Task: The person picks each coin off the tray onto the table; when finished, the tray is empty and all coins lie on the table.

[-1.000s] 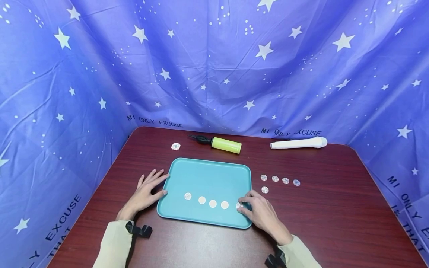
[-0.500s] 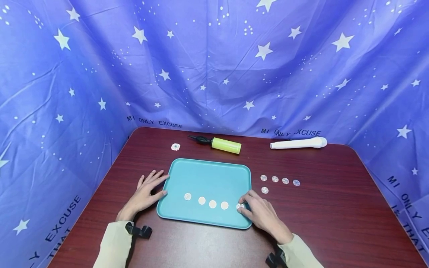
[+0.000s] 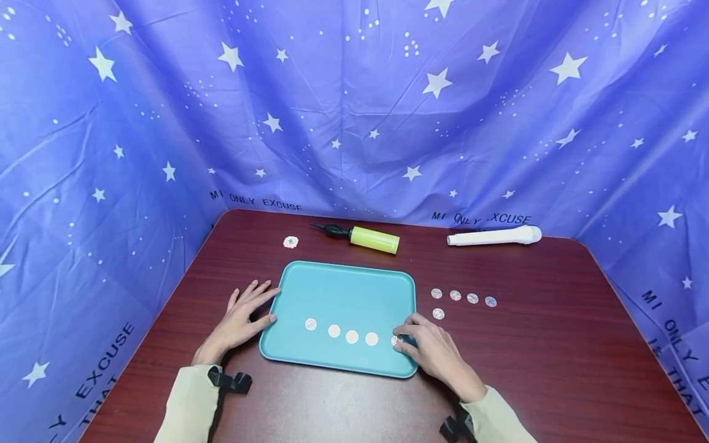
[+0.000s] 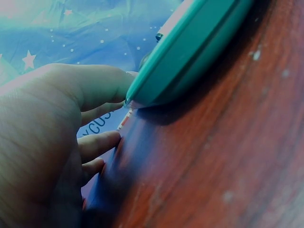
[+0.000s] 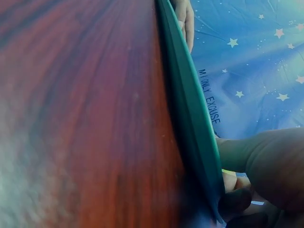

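Note:
A teal tray (image 3: 343, 289) lies on the table, with one silvery patterned disc (image 3: 311, 324) and several plain cream discs (image 3: 351, 337) in a slanting row on it. At the row's right end, another silvery disc (image 3: 396, 339) sits between the thumb and fingertips of my right hand (image 3: 434, 351), which reaches over the tray's right rim. The right fingers partly cover this disc. My left hand (image 3: 235, 323) is spread at the tray's left side, its thumb and a fingertip touching the rim. In the left wrist view its fingers (image 4: 99, 88) meet the tray's edge.
Several silvery discs (image 3: 455, 296) lie on the red-brown table right of the tray. Behind it are a scalloped white piece (image 3: 290, 242), a yellow-green hand pump (image 3: 373, 240) with a black nozzle, and a white microphone-shaped stick (image 3: 493, 236). A blue starred curtain (image 3: 343, 111) encloses the table.

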Motion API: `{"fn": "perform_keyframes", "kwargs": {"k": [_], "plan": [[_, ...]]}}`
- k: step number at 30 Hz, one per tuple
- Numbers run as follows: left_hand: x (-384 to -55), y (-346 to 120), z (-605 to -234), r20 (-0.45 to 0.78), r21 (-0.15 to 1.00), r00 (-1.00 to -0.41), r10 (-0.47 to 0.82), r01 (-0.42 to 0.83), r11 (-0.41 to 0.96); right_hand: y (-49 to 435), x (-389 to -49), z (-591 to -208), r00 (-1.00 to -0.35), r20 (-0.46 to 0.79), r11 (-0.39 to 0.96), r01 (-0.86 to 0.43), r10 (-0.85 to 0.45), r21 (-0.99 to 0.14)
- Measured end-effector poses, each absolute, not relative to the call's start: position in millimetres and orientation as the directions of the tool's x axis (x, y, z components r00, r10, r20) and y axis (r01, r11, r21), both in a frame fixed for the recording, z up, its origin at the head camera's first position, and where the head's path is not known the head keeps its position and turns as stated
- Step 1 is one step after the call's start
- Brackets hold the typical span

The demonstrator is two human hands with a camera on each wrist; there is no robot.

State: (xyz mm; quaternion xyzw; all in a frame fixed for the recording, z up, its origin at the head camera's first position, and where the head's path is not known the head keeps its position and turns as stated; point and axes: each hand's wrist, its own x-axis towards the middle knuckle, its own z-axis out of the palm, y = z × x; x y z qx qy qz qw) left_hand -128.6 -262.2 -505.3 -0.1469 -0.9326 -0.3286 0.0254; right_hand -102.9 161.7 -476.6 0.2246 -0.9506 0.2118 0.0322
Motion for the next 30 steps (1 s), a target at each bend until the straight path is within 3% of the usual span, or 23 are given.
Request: {"fn": "perform_keyframes", "kwargs": {"k": [8, 30], "plan": [[-129.3, -260.4, -504.9, 0.149, 0.612, -0.953, 0.262, 0.297, 0.733, 162.6, -103.4, -478.9, -0.898, 0.158, 0.827, -0.441, -0.412, -0.349], [-128.1, -262.1, -505.6, 0.151, 0.611, -0.955, 0.255, 0.293, 0.736, 161.2, -104.3, -474.4, -0.919, 0.093, 0.842, -0.390, -0.384, -0.372]]}}
